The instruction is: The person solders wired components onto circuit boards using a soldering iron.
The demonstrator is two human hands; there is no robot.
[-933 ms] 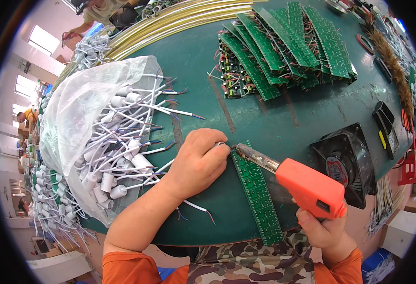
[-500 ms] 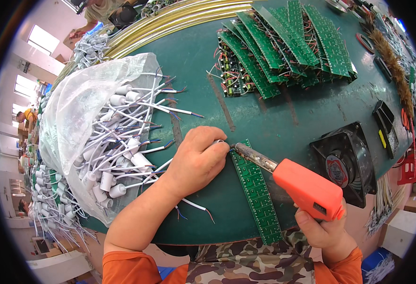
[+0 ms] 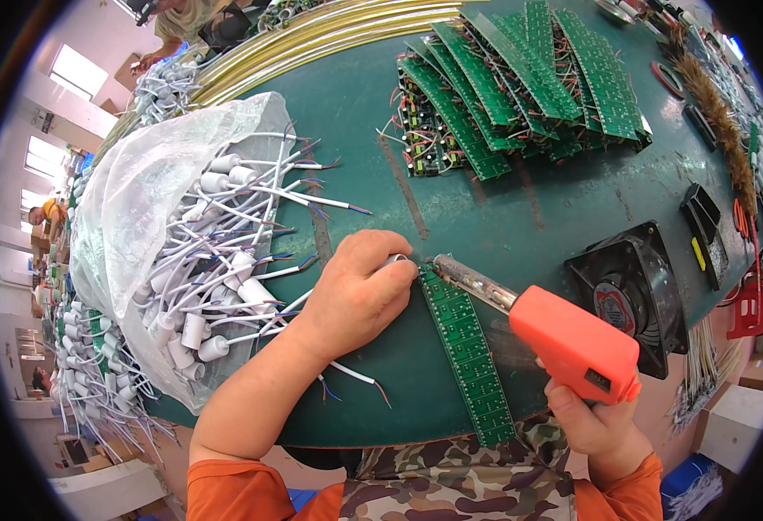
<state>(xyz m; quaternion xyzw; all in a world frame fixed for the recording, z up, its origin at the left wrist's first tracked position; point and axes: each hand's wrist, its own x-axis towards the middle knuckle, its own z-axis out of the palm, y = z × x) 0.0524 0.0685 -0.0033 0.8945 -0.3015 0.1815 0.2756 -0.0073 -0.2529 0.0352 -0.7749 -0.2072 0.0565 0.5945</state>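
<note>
My left hand [image 3: 360,291] is closed in a pinch around a white cable [image 3: 396,259], whose pale end shows between thumb and forefinger at the far end of a narrow green circuit board [image 3: 468,356]. The board lies lengthwise, its near end at the table's edge by my apron. My right hand [image 3: 597,424] grips the handle of an orange-red soldering gun [image 3: 572,343]. Its metal tip points left, just over the board's far end and close to my left fingertips. Whether it touches anything is too small to tell.
White cables with cylindrical lamp holders [image 3: 243,265] spill from a clear plastic bag [image 3: 130,191] on the left. Green circuit boards [image 3: 520,78] are stacked at the back. A black fan [image 3: 633,295] stands at right, beside a black holder [image 3: 703,234]. Yellowish strips [image 3: 312,43] line the far edge.
The soldering gun has shifted slightly right, its tip drawing a little away from my left fingertips. My left hand stays nearly still, still pinching the cable.
</note>
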